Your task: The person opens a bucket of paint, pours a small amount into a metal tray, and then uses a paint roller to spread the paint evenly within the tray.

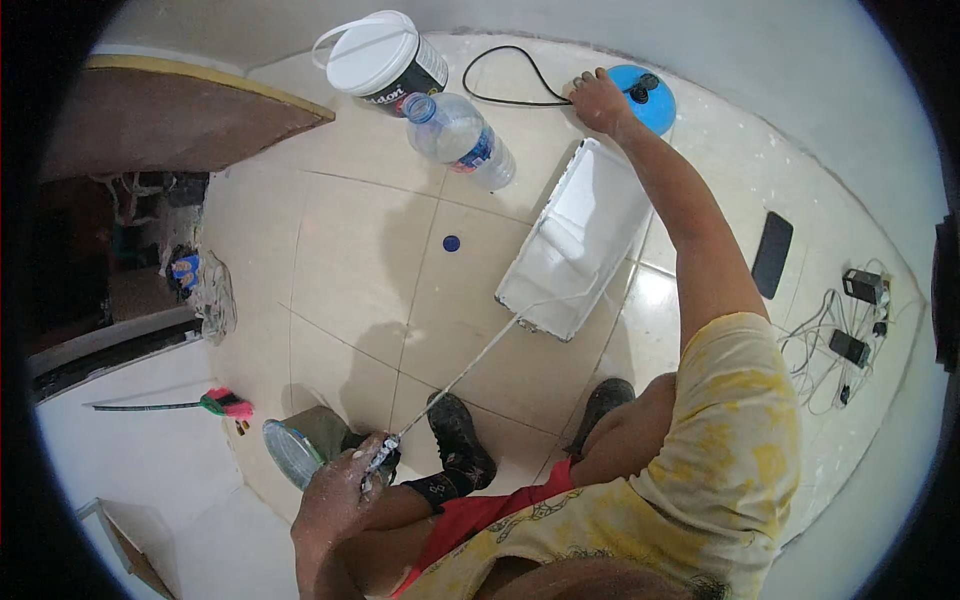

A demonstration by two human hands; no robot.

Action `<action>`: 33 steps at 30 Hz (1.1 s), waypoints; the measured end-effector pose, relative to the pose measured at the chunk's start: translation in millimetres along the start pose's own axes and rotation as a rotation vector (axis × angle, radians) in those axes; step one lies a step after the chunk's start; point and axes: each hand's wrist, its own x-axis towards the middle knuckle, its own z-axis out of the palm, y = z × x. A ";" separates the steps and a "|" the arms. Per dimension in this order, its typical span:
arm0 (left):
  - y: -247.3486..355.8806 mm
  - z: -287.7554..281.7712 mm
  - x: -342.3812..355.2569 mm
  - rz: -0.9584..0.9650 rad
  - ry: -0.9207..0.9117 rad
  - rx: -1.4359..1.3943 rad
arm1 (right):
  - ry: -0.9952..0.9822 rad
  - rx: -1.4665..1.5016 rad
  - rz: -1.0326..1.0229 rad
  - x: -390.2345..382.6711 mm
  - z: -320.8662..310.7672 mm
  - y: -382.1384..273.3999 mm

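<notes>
My left hand (345, 490), specked with white paint, is closed round the handle of a paint roller frame (470, 365). Its thin rod slants up to the right and bends inside a white paint tray (520, 262); whether a roller sleeve is on it, I cannot tell. The tray is coated in white paint. Stretched far forward, my right hand (600, 102) has its fingers curled down at a black cable (520, 100), beside a blue disc (655, 108) with a black piece on top. The fingertips are small, so the grip is hard to see.
A lidded white bucket (375, 60), a clear plastic bottle (460, 140) and a blue cap (451, 243) are left of the tray. To the right lie a black phone (772, 255) and tangled chargers (850, 347). A container (295, 450) stands by my left hand, near a brush (225, 403).
</notes>
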 end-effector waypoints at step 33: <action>-31.4 21.7 9.9 0.217 0.269 0.253 | 0.053 0.358 1.241 -540.8 -119.2 2.8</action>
